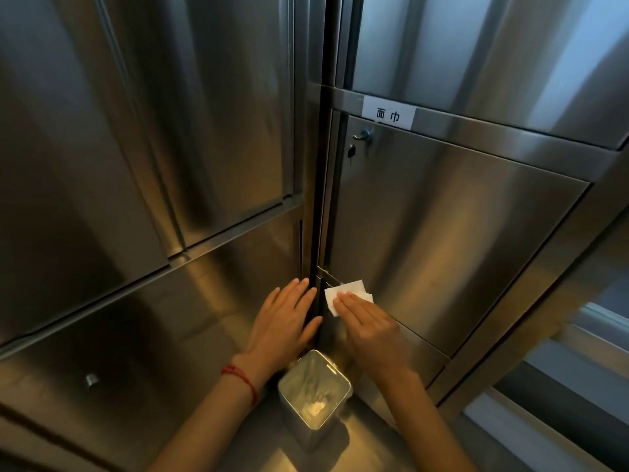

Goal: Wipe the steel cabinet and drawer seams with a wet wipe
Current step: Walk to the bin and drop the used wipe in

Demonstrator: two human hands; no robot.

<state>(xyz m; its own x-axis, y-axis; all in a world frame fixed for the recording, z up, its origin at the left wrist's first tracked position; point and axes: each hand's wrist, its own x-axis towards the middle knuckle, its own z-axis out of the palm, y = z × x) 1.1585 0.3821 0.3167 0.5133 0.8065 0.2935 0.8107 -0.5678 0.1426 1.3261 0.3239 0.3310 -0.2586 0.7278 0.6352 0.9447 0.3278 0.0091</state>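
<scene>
1. We've got our right hand (369, 330) flat on the white wet wipe (345, 294), fingers straight, pressing it against the steel cabinet door (442, 233) right next to the dark vertical seam (318, 199).
2. Our left hand (284, 321) is open too, palm flat on the steel panel (170, 318) just left of that seam, with a red string bracelet (243, 379) on the wrist.
3. The wipe sits low on the door, near its bottom left corner, part of it peeking out past our fingertips.
4. Up top there's a white label (389, 114) with two characters, and a key lock (364, 135) just below it.
5. Below and between our wrists there's a small square steel bin (313, 386) with something pale crumpled at the bottom.
</scene>
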